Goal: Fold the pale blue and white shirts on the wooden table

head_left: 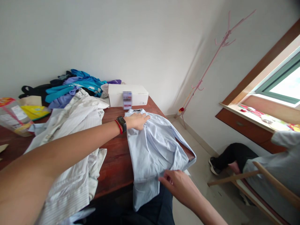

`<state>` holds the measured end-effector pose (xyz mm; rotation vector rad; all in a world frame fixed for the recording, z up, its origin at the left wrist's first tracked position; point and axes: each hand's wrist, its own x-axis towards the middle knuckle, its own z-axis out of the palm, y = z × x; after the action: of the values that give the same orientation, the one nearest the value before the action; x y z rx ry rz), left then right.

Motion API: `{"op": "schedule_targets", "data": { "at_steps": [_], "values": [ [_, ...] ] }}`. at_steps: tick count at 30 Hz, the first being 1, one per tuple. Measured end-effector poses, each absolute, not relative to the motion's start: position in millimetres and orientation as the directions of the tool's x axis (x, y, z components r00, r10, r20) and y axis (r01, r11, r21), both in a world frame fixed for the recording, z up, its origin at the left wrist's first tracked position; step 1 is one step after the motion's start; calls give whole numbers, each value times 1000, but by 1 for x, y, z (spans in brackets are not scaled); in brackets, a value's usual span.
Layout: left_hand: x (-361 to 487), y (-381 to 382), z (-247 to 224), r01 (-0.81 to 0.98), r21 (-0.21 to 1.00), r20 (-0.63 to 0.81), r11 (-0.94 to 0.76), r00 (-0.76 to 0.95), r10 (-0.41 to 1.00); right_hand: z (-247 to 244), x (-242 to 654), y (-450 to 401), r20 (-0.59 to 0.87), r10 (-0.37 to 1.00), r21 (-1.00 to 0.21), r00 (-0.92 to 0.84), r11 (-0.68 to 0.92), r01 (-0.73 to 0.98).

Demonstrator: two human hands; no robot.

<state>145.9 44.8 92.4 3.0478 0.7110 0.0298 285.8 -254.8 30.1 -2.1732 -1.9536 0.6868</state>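
A light blue shirt (152, 150) lies spread over the table's right part, collar toward the wall, its lower end hanging over the front edge. Near the collar, my left hand (138, 121) has its fingers bent and pressed together on the cloth, bunching it into folds. My right hand (177, 186) is at the shirt's lower right side, fingers curled and thumb against the cloth; the fingertips are partly hidden. White striped clothes (70, 175) lie left of the shirt, under my left forearm.
On the wooden table (112, 168) are a white box (138, 93), a small purple package (127, 100), heaped blue and black clothes (82, 82) and plastic bags (16, 115). A pink coat rack (211, 62) stands in the corner. A seated person (274, 168) is at the right.
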Motion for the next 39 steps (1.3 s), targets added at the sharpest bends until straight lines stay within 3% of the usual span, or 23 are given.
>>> {"op": "schedule_targets", "data": {
  "at_steps": [3,5,7,9,13,18,21,27,31,35,37,39],
  "values": [
    [121,24,77,451,89,32,-888,890,455,47,271,-236,53,994,-485,-91,105,868],
    [99,10,55,413,152,-39,-898,910,412,47,259,-213,199,946,-493,-255,321,809],
    [77,-1,30,435,160,-148,-886,898,414,39,247,-186,267,877,-449,-399,479,754],
    [58,-6,10,480,136,-173,-866,873,457,27,238,-160,264,847,-399,-461,531,747],
    [36,9,4,557,152,-115,-817,830,545,2,232,-130,137,885,-315,-445,465,827],
    [43,80,27,572,346,160,-744,745,648,-10,233,-129,80,889,-273,-452,455,847],
    [59,129,34,589,390,231,-708,682,694,-10,234,-130,60,891,-297,-451,447,844],
    [85,186,30,540,475,165,-695,721,673,7,236,-129,-3,876,-362,-482,448,817],
    [87,201,19,520,479,127,-707,756,642,41,242,-105,103,884,-479,-456,446,756],
    [86,209,13,492,483,120,-724,782,611,64,267,-39,267,941,-568,-206,326,756],
    [86,210,13,476,494,98,-728,801,590,64,284,1,240,969,-555,-52,181,812],
    [85,210,16,466,502,80,-728,814,576,57,300,36,100,994,-540,32,28,841]
  ]
}}
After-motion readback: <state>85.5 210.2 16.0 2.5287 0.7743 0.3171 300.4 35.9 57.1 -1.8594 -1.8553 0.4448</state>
